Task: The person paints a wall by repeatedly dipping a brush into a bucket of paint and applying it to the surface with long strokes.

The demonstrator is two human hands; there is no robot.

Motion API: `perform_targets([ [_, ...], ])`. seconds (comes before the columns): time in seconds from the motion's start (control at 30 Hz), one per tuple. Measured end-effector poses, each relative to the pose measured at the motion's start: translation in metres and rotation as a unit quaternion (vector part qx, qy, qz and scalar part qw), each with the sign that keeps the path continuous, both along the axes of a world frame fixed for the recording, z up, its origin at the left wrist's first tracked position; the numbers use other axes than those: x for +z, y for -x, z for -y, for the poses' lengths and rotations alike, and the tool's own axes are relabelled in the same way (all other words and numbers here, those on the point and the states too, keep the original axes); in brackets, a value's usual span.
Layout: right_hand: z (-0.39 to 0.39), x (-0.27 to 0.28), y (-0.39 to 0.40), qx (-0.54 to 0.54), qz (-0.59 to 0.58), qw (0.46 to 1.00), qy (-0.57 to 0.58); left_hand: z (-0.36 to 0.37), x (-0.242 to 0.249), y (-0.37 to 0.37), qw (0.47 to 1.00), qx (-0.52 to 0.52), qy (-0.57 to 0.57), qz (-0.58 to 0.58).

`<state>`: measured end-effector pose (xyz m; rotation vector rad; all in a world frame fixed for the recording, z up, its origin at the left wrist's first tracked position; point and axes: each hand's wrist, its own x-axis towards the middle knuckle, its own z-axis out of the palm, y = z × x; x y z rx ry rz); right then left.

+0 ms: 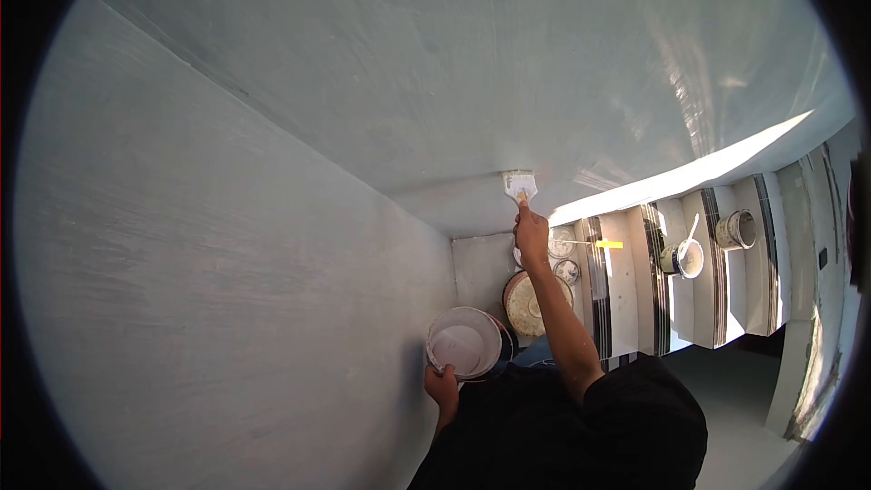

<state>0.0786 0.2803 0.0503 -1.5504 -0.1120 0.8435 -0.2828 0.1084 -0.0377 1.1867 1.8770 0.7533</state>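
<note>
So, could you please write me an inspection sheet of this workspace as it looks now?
Surface: grey-white wall, smooth, glossy at right.
Job's things: brush pressed to the wall; white bucket held low.
Clutter: tan lid, two pails on the steps.
Grippers: right hand gripping the brush; left hand, fingers on the bucket.
Cables: nothing seen.
Surroundings: striped stairs, sunlit strip.
</note>
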Motion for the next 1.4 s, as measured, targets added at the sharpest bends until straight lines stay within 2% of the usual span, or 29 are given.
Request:
perform_targets([
  [0.1,0.018,0.096,0.007,0.019,0.016,0.996,-0.083,0.006,-0.003,0.005,1.0,-0.01,0.003,-0.01],
  [0.17,0.026,0.164,0.005,0.041,0.079,0.989,-0.121,0.007,0.003,0.001,1.0,-0.003,0.019,0.003],
  [0.27,0.028,0.228,-0.004,0.039,0.145,0.955,-0.255,0.008,0.007,-0.003,0.999,-0.016,-0.011,-0.029],
  [0.4,0.0,0.246,-0.024,0.022,0.216,0.93,-0.296,0.011,0.008,-0.003,0.999,-0.023,-0.016,-0.034],
  [0.43,-0.01,0.231,-0.031,0.013,0.238,0.926,-0.294,0.01,0.007,-0.003,0.999,-0.023,-0.011,-0.032],
  [0.5,-0.034,0.159,-0.045,-0.007,0.278,0.916,-0.291,0.012,0.006,-0.001,1.0,-0.015,0.0,-0.024],
  [0.63,-0.023,0.019,-0.029,-0.018,0.201,0.951,-0.235,0.011,0.015,-0.002,0.999,0.018,0.043,0.002],
  [0.77,0.012,-0.087,-0.014,0.028,0.23,0.973,-0.015,0.014,0.011,0.006,0.999,0.02,0.049,0.001],
  [0.9,0.045,-0.154,-0.004,0.108,0.232,0.948,0.188,0.017,-0.006,0.016,1.0,-0.02,0.007,-0.021],
  [0.93,0.047,-0.201,-0.004,0.092,0.278,0.932,0.214,0.018,-0.009,0.017,1.0,-0.017,0.01,-0.02],
  [1.03,0.036,-0.244,-0.008,0.132,0.166,0.954,0.21,0.016,-0.006,0.017,1.0,-0.019,0.006,-0.02],
  [1.07,0.027,-0.22,-0.006,0.125,0.203,0.951,0.198,0.017,-0.004,0.014,1.0,-0.022,0.003,-0.02],
  [1.2,-0.019,-0.098,0.0,0.071,0.076,0.984,0.142,0.012,0.001,0.007,1.0,-0.014,0.023,-0.007],
  [1.27,-0.021,-0.046,0.011,0.046,-0.013,0.994,0.1,0.011,0.004,0.007,0.999,-0.02,0.026,-0.032],
  [1.4,0.002,0.056,0.022,0.06,-0.022,0.998,-0.004,0.01,0.01,-0.002,1.0,-0.007,0.006,-0.018],
])
